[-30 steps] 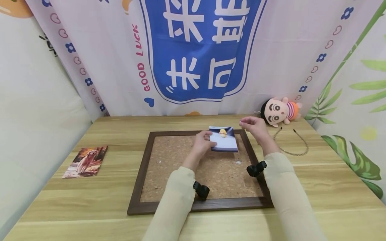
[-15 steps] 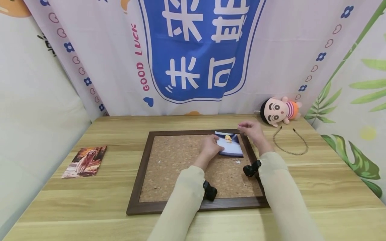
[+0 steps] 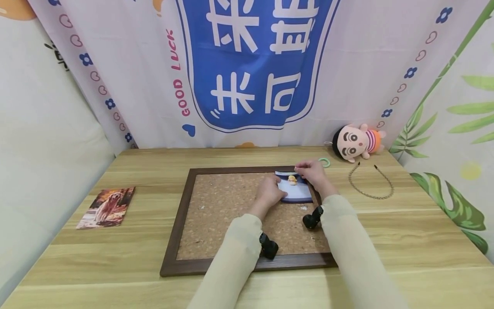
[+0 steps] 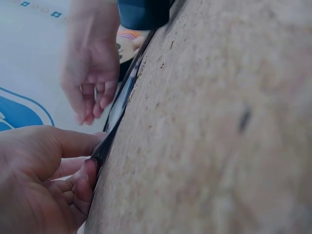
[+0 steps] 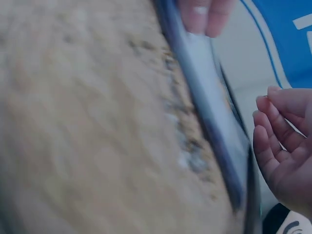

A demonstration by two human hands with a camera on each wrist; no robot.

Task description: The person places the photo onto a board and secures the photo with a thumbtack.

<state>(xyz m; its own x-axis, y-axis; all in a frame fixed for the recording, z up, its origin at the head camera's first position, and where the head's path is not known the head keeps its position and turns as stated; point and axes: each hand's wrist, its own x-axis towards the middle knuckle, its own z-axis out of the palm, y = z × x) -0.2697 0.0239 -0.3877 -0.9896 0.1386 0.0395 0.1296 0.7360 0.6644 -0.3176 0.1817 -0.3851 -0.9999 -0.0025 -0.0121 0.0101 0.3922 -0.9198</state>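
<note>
In the head view, my left hand (image 3: 269, 192) pinches the left edge of a blue-and-white picture card (image 3: 295, 193) with a small yellow figure on it. The card overlaps the upper right of a brown-framed cork board (image 3: 227, 227). Seen from the left wrist, the thumb and fingers grip the card's edge close over the cork. My right hand (image 3: 311, 174) is at the card's top edge, thumb and forefinger together. The right wrist view shows a tiny thin pin (image 5: 266, 96) between those fingertips; its head is hidden.
To the board's left lies a photo of a dog (image 3: 108, 207). Behind the right hand lies a light green ring (image 3: 324, 162). Further right are a plush doll (image 3: 356, 143) and a braided headband (image 3: 372, 195). A printed curtain (image 3: 154, 86) hangs behind the table.
The card moved right and down toward the board's upper right corner with my left hand, then nearly stopped. My right hand came left and down to its top edge, uncovering the green ring.
</note>
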